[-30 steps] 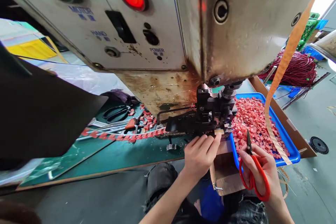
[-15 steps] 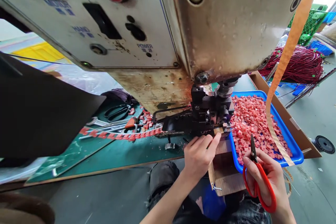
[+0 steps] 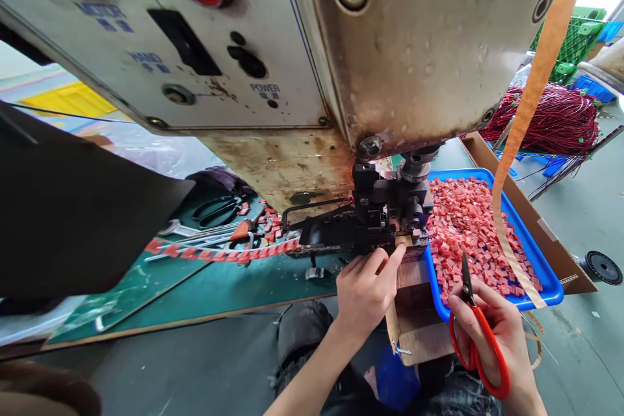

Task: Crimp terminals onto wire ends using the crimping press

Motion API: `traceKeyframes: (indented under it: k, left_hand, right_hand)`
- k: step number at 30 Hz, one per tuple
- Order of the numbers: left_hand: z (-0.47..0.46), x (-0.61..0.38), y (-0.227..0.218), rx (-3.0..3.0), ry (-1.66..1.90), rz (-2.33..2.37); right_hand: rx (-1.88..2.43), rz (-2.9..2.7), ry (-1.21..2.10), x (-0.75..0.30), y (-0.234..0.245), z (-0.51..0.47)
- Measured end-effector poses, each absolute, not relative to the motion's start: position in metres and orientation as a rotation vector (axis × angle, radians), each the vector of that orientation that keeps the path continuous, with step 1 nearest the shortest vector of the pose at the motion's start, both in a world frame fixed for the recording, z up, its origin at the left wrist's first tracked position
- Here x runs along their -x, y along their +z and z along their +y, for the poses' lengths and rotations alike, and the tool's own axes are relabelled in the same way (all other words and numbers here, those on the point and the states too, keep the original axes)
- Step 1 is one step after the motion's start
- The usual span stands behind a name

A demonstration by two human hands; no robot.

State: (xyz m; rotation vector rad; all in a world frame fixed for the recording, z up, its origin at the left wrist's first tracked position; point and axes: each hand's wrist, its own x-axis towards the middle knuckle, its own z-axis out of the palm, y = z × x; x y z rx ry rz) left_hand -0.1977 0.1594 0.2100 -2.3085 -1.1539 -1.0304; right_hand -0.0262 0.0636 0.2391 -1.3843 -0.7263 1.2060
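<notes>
My left hand (image 3: 368, 289) reaches to the front of the machine's black press head (image 3: 390, 205). Its index finger is stretched onto a small tan tape piece (image 3: 403, 241) at the die, while the other fingers curl under. Whether the thumb touches the tape is hidden. In my right hand (image 3: 509, 328) are scissors (image 3: 480, 331) with red handles, fingers through the loops, dark blades together and pointing up. They are over the near edge of a blue tray (image 3: 553, 289) full of small pink-red pieces (image 3: 468, 227).
A long tan paper strip (image 3: 517, 123) hangs across the tray. An open cardboard box (image 3: 422, 338) is below the press. On the green bench (image 3: 214, 296) lie wrenches (image 3: 205, 234), black-handled pliers (image 3: 214, 208) and a chain of red pieces (image 3: 219, 252). Dark red wires (image 3: 550, 120) are bundled behind.
The view has shifted slightly. My left index finger still rests on the tan tape, and the scissors stay in my right hand, almost unmoved.
</notes>
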Motion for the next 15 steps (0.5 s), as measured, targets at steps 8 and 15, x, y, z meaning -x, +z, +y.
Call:
traceKeyframes:
  k: [8, 15]
  left_hand:
    - [0.1604, 0.1968, 0.2097, 2.293, -1.018, -1.155]
    - [0.1632, 0.1933, 0.2099, 2.291, -1.066, -1.1]
  right_hand:
    - [1.395, -0.772, 1.196, 0.0229, 0.2312, 0.0652]
    - [1.391, -0.78, 1.237, 0.0246, 0.2337, 0.0617]
